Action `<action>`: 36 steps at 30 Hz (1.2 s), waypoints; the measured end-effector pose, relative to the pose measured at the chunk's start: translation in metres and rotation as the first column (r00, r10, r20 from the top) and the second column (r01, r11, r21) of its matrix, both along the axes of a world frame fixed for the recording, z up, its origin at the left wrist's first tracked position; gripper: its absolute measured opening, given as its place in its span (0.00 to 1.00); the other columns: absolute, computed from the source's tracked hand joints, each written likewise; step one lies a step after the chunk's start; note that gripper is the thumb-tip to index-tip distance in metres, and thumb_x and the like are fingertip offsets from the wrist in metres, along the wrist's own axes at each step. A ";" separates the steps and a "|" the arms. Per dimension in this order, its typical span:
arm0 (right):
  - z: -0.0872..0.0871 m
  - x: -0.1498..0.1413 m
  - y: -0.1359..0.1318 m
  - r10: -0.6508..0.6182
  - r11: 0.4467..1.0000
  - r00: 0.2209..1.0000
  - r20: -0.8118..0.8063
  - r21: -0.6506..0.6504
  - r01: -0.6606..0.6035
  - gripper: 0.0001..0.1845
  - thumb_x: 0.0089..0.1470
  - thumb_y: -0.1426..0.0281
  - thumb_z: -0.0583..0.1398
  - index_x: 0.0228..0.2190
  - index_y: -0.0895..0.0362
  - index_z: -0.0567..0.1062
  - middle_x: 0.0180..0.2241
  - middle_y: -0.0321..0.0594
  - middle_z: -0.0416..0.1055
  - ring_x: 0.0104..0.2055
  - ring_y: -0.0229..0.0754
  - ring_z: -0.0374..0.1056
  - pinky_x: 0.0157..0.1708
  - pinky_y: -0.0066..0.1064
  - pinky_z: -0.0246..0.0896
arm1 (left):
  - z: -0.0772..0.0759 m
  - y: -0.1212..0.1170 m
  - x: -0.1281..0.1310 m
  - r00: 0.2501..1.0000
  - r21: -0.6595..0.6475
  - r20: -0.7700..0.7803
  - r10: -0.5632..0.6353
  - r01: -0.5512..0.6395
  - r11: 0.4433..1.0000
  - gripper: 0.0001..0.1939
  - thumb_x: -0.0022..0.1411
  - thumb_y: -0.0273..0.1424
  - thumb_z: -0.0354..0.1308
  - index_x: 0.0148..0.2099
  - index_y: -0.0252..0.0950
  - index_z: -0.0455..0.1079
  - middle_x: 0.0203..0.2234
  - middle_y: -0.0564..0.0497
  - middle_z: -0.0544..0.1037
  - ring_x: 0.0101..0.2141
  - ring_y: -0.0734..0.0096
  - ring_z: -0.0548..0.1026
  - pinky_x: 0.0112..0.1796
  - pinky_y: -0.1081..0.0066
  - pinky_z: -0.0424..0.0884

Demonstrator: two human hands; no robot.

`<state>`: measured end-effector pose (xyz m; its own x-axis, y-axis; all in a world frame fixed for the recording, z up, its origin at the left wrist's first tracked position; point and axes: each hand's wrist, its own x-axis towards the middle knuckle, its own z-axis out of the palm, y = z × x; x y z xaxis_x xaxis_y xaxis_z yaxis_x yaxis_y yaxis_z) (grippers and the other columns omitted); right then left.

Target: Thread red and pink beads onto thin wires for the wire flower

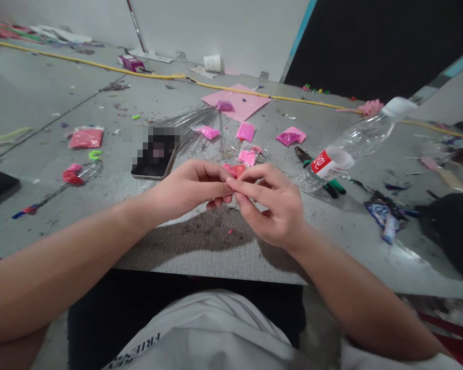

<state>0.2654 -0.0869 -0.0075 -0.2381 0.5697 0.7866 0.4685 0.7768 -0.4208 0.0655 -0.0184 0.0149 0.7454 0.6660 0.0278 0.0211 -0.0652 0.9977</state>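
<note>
My left hand (pixel 200 185) and my right hand (pixel 272 203) meet above the front of the table. Both are closed, thumbs and fingertips pinched together at one spot. Whatever lies between them is hidden or too small to name. Just behind the fingertips show pink and orange-red soft lumps (pixel 237 169), partly covered by my hands. Farther back lie small packets of pink material, among them a bright pink packet (pixel 246 131) and a magenta packet (pixel 291 135). A tiny pink crumb (pixel 230 232) rests on the table below my hands.
A phone (pixel 154 154) lies left of my hands beside a fan of thin wires (pixel 189 123). At right, a clear plastic bottle (pixel 355 139) leans over green-handled pliers (pixel 334 187). A pink sheet (pixel 247 100) and a yellow cable (pixel 139 73) lie farther back. Pink petal-like pieces (pixel 73 174) are at left.
</note>
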 end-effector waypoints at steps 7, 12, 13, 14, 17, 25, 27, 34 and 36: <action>0.005 0.001 0.002 0.049 0.995 0.996 -0.077 -0.078 -0.055 0.15 0.60 0.76 0.63 0.44 0.46 0.84 0.39 0.40 0.75 0.38 0.41 0.74 0.39 0.40 0.75 | 0.003 -0.004 0.000 0.999 0.030 -0.020 -0.027 0.028 0.999 0.08 0.65 0.31 0.64 0.33 0.37 0.79 0.21 0.52 0.75 0.22 0.77 0.72 0.21 0.77 0.70; 0.006 0.002 0.002 0.058 0.981 0.992 -0.115 -0.179 -0.078 0.12 0.59 0.75 0.65 0.41 0.48 0.84 0.40 0.39 0.77 0.37 0.40 0.74 0.32 0.35 0.71 | 0.009 -0.006 0.002 0.998 0.106 -0.063 0.007 -0.001 0.994 0.05 0.60 0.28 0.64 0.31 0.37 0.79 0.20 0.54 0.77 0.21 0.75 0.74 0.21 0.77 0.72; 0.007 0.001 0.002 0.066 0.974 0.989 -0.136 -0.207 -0.093 0.11 0.58 0.75 0.65 0.41 0.48 0.84 0.40 0.39 0.77 0.38 0.40 0.74 0.30 0.34 0.70 | 0.009 -0.007 0.002 0.997 0.128 -0.071 0.013 -0.004 0.992 0.05 0.59 0.27 0.64 0.31 0.37 0.79 0.20 0.54 0.77 0.21 0.76 0.74 0.21 0.77 0.71; 0.007 0.001 0.001 0.074 0.966 0.985 -0.158 -0.235 -0.110 0.11 0.58 0.75 0.66 0.40 0.49 0.84 0.40 0.39 0.77 0.38 0.40 0.74 0.28 0.33 0.69 | 0.010 -0.007 0.002 0.997 0.153 -0.077 0.020 -0.008 0.988 0.05 0.59 0.26 0.64 0.30 0.37 0.78 0.19 0.55 0.77 0.21 0.76 0.74 0.21 0.77 0.71; 0.008 0.000 0.000 0.085 0.942 0.973 -0.216 -0.302 -0.149 0.10 0.56 0.76 0.67 0.38 0.50 0.83 0.40 0.40 0.76 0.40 0.41 0.73 0.29 0.33 0.69 | 0.010 -0.009 0.001 0.993 0.243 -0.098 0.058 -0.033 0.970 0.05 0.58 0.26 0.63 0.29 0.37 0.77 0.18 0.56 0.75 0.20 0.77 0.72 0.20 0.77 0.68; 0.002 -0.006 -0.001 -0.002 0.807 0.893 -0.450 -0.528 -0.264 0.06 0.53 0.72 0.68 0.35 0.51 0.78 0.38 0.38 0.77 0.43 0.42 0.74 0.36 0.34 0.73 | 0.003 -0.011 0.002 0.985 0.415 -0.105 0.136 -0.081 0.906 0.08 0.61 0.32 0.65 0.29 0.36 0.76 0.19 0.55 0.73 0.20 0.78 0.68 0.20 0.76 0.62; 0.001 -0.007 0.000 -0.047 0.735 0.848 -0.528 -0.593 -0.328 0.08 0.52 0.70 0.68 0.36 0.52 0.77 0.38 0.37 0.77 0.40 0.40 0.74 0.34 0.33 0.73 | 0.003 -0.012 0.002 0.988 0.375 -0.074 0.136 -0.098 0.922 0.07 0.61 0.33 0.65 0.31 0.37 0.77 0.19 0.55 0.74 0.21 0.77 0.69 0.21 0.75 0.64; 0.008 -0.002 0.006 -0.146 0.554 0.706 -0.693 -0.649 -0.522 0.08 0.49 0.69 0.67 0.34 0.53 0.77 0.36 0.37 0.74 0.34 0.37 0.69 0.27 0.29 0.65 | 0.004 -0.001 -0.001 0.990 0.343 -0.090 0.104 -0.068 0.937 0.05 0.64 0.33 0.62 0.37 0.39 0.79 0.24 0.52 0.78 0.23 0.73 0.73 0.23 0.73 0.66; 0.009 0.000 0.007 -0.160 0.559 0.680 -0.716 -0.633 -0.535 0.06 0.49 0.69 0.65 0.33 0.54 0.77 0.32 0.36 0.73 0.31 0.37 0.68 0.26 0.29 0.62 | 0.003 0.004 -0.002 0.977 0.448 -0.212 -0.025 0.120 0.886 0.05 0.62 0.32 0.63 0.37 0.40 0.80 0.27 0.52 0.80 0.25 0.72 0.74 0.26 0.72 0.68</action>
<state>0.2653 -0.0797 0.0017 -0.0721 0.9966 0.0408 -0.3084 0.0166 -0.9511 0.0636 -0.0143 0.0180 0.8130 0.5585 0.1647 0.1886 -0.5202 0.8329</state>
